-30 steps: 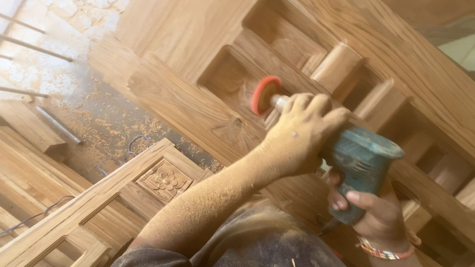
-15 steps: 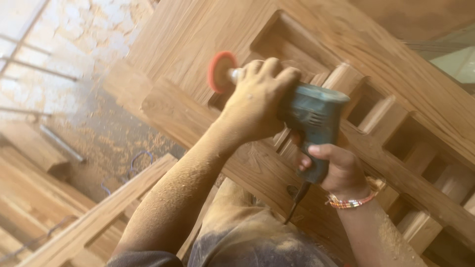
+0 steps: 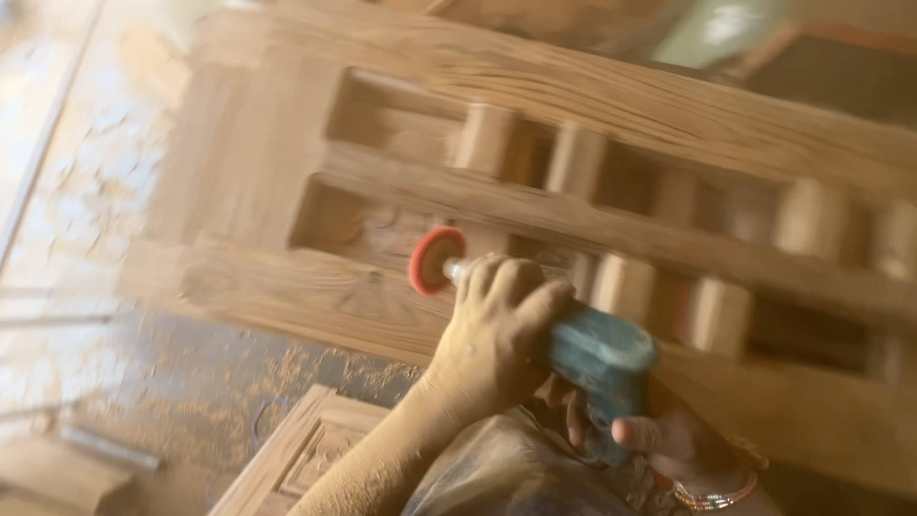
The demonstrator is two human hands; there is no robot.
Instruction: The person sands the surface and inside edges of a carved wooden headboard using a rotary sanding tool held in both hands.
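My left hand [image 3: 497, 330], coated in sawdust, wraps over the front of a teal power drill [image 3: 602, 368]. My right hand [image 3: 659, 435], with a beaded bracelet at the wrist, grips the drill's handle lower down. A red sanding disc [image 3: 435, 260] on the drill's shaft sits at the edge of a recessed panel in a large wooden door frame [image 3: 535, 86]. The frame has several rounded wooden blocks between its rails. The view is motion-blurred.
A carved wooden panel [image 3: 306, 454] with a flower relief lies below my left arm. Wood shavings cover the floor [image 3: 191, 382] at the left. A metal bar [image 3: 105, 447] and a plank lie at the lower left.
The view has swung, so the door frame now lies more level. The drill and both hands have dropped lower in view, and the disc now sits at the lower recess.
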